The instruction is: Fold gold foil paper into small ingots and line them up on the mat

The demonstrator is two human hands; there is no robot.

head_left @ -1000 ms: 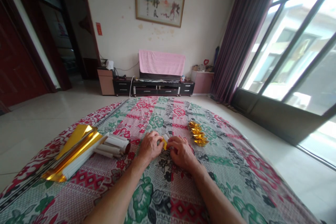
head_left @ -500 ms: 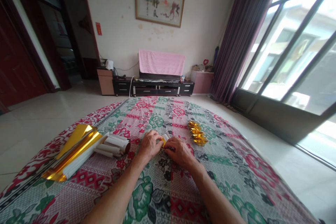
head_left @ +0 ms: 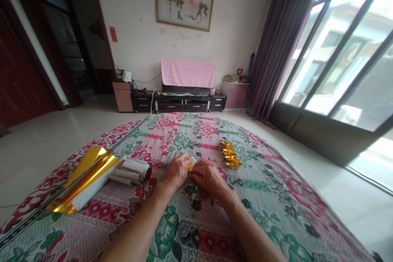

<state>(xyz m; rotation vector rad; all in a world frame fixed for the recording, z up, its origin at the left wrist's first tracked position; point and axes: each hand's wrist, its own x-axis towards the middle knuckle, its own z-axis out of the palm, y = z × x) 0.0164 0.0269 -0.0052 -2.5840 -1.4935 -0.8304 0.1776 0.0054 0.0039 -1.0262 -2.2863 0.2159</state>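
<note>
A small piece of gold-and-white paper (head_left: 193, 161) sits between my two hands at the middle of the patterned cloth. My left hand (head_left: 177, 170) pinches its left side, fingers closed. From the right, my right hand (head_left: 209, 176) grips the same piece with thumb and forefinger. The fingers hide much of it. Several folded gold pieces (head_left: 230, 155) stand in a row to the right, beyond my right hand. On the left lie gold foil sheets (head_left: 92, 176), and beside them several white paper rolls (head_left: 132, 170).
The flowered cloth (head_left: 264, 221) covers the round surface under my arms. Further off, against the wall, stands a low black cabinet (head_left: 184, 102) with a pink cloth (head_left: 188, 73) above it. A curtain (head_left: 273, 49) and windows are on the right.
Both hands still hold the small paper piece, with slight finger movement. The whole view has shifted slightly; the other items on the cloth lie as before.
</note>
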